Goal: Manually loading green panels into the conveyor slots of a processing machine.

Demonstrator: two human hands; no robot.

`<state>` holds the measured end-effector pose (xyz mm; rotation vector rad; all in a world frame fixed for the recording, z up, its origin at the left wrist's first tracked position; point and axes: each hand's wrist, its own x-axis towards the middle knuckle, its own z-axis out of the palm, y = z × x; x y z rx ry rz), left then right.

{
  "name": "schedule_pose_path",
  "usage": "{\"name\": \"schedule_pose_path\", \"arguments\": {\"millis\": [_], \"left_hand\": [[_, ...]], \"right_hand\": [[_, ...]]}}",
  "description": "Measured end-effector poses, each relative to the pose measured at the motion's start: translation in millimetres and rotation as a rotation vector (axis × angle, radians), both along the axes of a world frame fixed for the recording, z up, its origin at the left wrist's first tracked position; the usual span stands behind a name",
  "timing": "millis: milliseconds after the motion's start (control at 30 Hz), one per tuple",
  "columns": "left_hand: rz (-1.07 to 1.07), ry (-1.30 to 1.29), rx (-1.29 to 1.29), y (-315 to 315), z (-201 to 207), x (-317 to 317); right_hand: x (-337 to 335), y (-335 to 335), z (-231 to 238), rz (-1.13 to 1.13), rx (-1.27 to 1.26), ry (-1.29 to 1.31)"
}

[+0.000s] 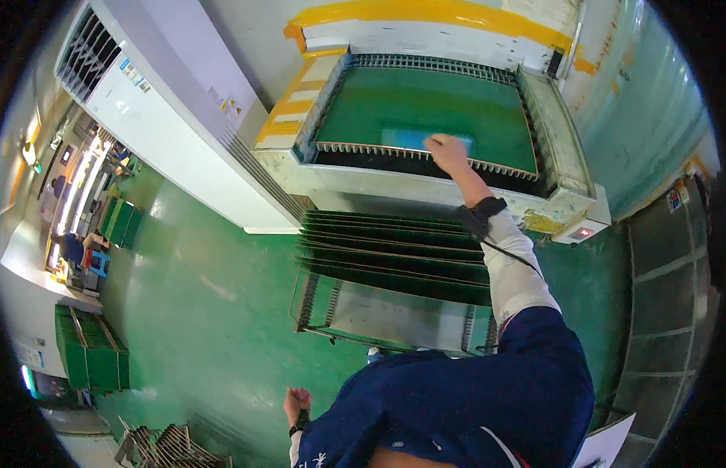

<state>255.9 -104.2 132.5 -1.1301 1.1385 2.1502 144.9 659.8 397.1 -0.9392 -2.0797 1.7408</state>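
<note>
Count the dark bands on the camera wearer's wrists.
2: a black band below the right hand, around that wrist; a dark band below the left hand, around that wrist. The white sleeves may hide others.

I stand in a factory workshop, evidently one handling flat panels. Evidence: before me, an open-topped machine (425,185) with a large green panel (425,97) inside; below it, a metal rack (398,313) of dark panels (394,269); a glossy green floor (195,292); a translucent plastic curtain (651,109); and, far left, a worker (70,246) beside bright lighting.
</note>
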Motion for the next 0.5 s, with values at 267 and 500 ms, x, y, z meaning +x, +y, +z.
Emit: {"name": "schedule_pose_path", "arguments": {"millis": [267, 500], "left_hand": [[-0.01, -0.002, -0.066, 6, 21, 8], [0.152, -0.139, -0.267, 32, 48, 23]], "right_hand": [[-11, -8, -19, -0.028, 1.049, -0.341], [-19, 27, -19, -0.021, 1.046, -0.311]]}}
